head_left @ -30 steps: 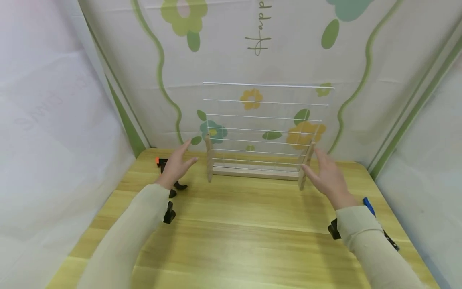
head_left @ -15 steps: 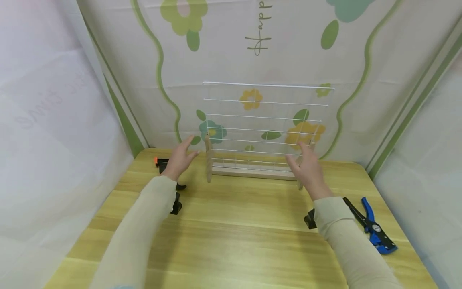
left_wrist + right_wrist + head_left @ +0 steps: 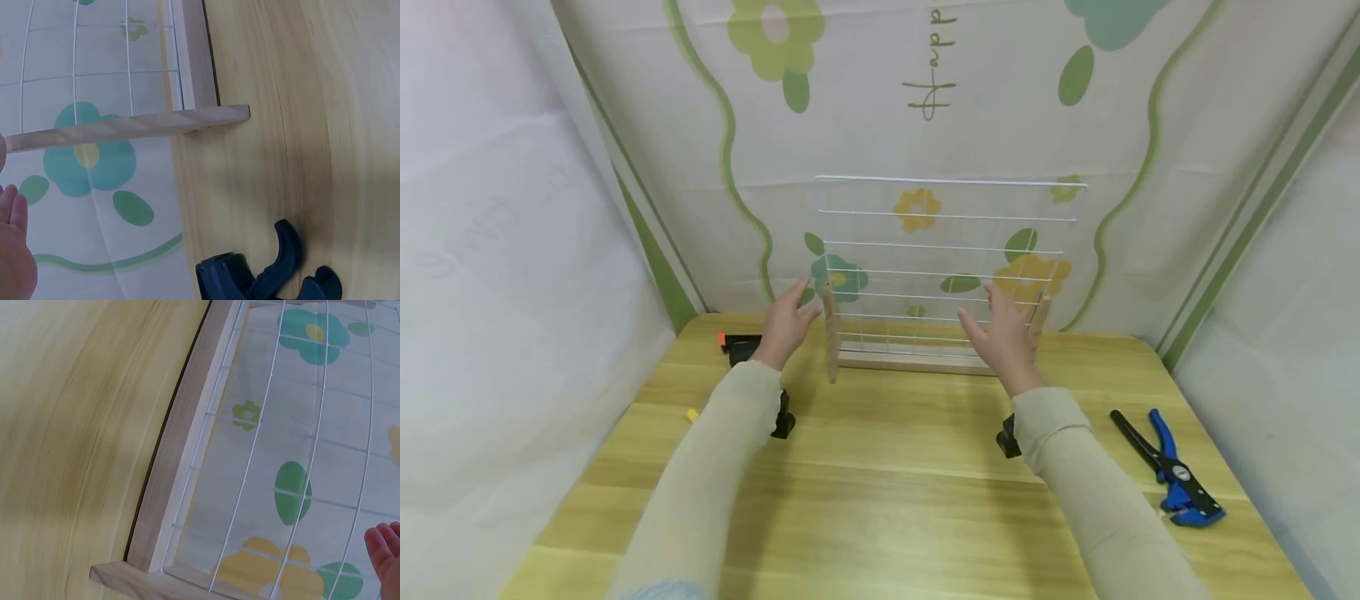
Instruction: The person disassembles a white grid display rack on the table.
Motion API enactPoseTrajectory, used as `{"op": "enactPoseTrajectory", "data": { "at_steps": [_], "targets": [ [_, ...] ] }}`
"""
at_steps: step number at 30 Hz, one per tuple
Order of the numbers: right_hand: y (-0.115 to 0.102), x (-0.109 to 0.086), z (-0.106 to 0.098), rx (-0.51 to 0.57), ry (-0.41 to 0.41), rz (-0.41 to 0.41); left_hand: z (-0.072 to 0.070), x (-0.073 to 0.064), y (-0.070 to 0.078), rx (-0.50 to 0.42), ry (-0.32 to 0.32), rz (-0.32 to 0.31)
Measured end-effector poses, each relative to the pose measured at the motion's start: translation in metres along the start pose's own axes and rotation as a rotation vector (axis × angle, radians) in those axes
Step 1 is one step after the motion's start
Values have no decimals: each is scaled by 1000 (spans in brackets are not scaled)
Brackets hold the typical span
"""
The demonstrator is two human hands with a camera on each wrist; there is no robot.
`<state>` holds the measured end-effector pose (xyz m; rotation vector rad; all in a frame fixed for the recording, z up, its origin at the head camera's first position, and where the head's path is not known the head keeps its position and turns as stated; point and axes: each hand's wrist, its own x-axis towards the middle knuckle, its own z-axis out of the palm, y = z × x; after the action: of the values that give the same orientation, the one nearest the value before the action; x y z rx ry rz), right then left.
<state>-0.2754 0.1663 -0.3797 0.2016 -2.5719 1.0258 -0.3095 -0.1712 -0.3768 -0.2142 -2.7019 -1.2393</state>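
A white wire grid rack [image 3: 947, 248] stands upright on a wooden base [image 3: 910, 362] with a wooden post at each end. Beside its left post [image 3: 831, 333] is my left hand [image 3: 784, 327], thumb and fingers spread with nothing held; in the left wrist view its fingers [image 3: 15, 212] come near the post's top, and contact is unclear. My right hand [image 3: 1006, 340] hovers in front of the grid's right part, fingers loosely extended and holding nothing. It partly covers the right post [image 3: 1040, 321].
Left of the left hand lies a black tool [image 3: 741, 348] with an orange tip, partly hidden; the left wrist view shows its curved black handle [image 3: 284, 250]. A small yellow piece [image 3: 692, 414] shows by the left sleeve. Blue-and-black pliers [image 3: 1180, 479] lie at the table's right.
My right hand has moved left from outside the right post to in front of the grid, uncovering the pliers. The left hand has shifted slightly right toward the left post.
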Motion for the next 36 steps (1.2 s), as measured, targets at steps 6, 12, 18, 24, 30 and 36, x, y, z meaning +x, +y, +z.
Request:
{"op": "enactPoseTrajectory", "data": {
  "at_steps": [6,12,18,24,30,36],
  "targets": [
    [-7,10,11,39,-2,20,10,2,-3,-22,54,19],
    [-13,20,20,111,68,28,15,6,-4,-80,55,-6],
    [-18,24,39,282,134,81,20,6,-8,-166,106,-39],
    [-23,24,54,301,199,130,24,7,-10,-201,128,-21],
    [-30,25,60,400,186,157,22,15,-10,-199,76,-4],
    [-36,28,63,430,169,201,18,23,-11,-238,6,-3]
  ]
}}
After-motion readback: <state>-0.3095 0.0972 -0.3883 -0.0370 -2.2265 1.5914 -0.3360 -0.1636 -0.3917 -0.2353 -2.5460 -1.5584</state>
